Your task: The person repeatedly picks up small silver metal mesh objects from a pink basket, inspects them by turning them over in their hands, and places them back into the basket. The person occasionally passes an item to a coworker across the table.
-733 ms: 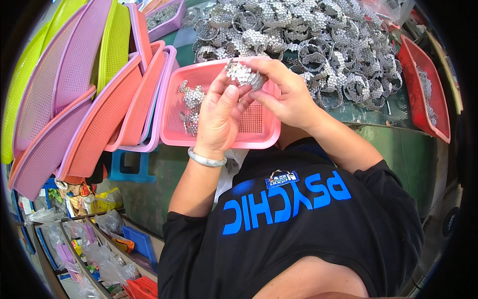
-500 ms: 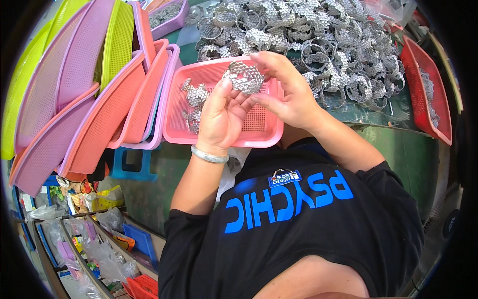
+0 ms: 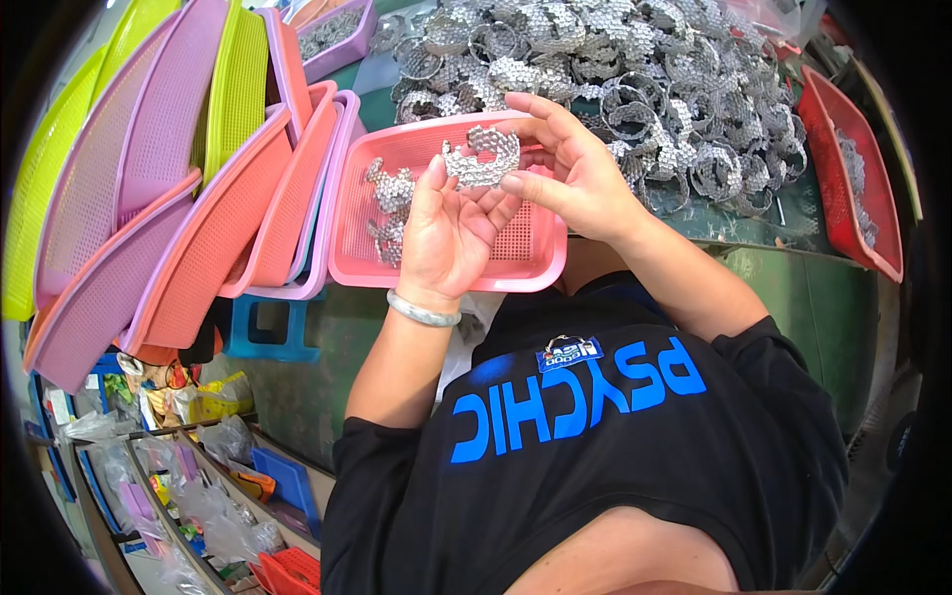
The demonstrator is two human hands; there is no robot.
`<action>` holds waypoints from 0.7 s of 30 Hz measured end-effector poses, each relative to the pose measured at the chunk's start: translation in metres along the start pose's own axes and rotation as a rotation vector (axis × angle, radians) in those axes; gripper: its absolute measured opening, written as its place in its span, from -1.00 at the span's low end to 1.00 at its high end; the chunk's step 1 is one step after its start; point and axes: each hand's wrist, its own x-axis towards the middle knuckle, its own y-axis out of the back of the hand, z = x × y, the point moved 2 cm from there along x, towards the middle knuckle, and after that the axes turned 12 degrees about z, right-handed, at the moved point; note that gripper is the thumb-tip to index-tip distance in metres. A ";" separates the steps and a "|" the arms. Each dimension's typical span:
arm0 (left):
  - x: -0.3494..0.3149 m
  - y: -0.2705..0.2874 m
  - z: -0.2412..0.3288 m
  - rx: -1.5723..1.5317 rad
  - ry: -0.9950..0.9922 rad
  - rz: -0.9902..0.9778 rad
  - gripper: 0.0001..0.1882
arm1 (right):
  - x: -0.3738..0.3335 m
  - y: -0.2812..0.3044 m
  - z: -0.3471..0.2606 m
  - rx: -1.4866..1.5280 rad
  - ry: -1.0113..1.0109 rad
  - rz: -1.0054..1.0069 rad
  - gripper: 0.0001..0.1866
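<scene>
A silver band of small linked scales [image 3: 486, 159], curled into an open C, is held above a pink basket [image 3: 347, 253]. My left hand [image 3: 446, 233] supports it from below, palm up, with the thumb by its left end. My right hand [image 3: 580, 178] grips its right end, thumb tip against the lower edge and the index finger lifted away; part of that grip is hidden behind the band. Inside the basket, on the left, lie a few similar silver bands [image 3: 390, 188].
A large heap of silver bands [image 3: 595, 69] covers the green table [image 3: 714, 226] beyond the basket. To the right stands a red basket [image 3: 853, 188] with grey pieces. Stacked coloured baskets [image 3: 213, 228] lean at the left, over a blue stool [image 3: 268, 337]. Cluttered drawers [image 3: 198, 486] are lower left.
The band has turned between my hands, so its gap now faces left and up. My right index finger has risen slightly, and my left fingers lie a little lower under the band.
</scene>
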 end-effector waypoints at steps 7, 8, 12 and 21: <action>-0.003 -0.003 -0.003 0.263 -0.205 0.201 -0.66 | 0.001 0.000 -0.001 0.020 -0.055 0.059 -0.26; -0.003 0.000 -0.002 0.306 -0.291 0.245 -0.70 | 0.001 0.000 0.000 0.004 -0.043 0.064 -0.25; -0.002 0.004 0.002 0.359 -0.414 0.281 -0.80 | 0.001 -0.001 0.008 -0.016 0.010 0.119 -0.24; -0.008 -0.003 0.002 0.373 -0.417 0.241 -0.76 | 0.002 -0.001 0.010 -0.158 0.145 0.191 -0.21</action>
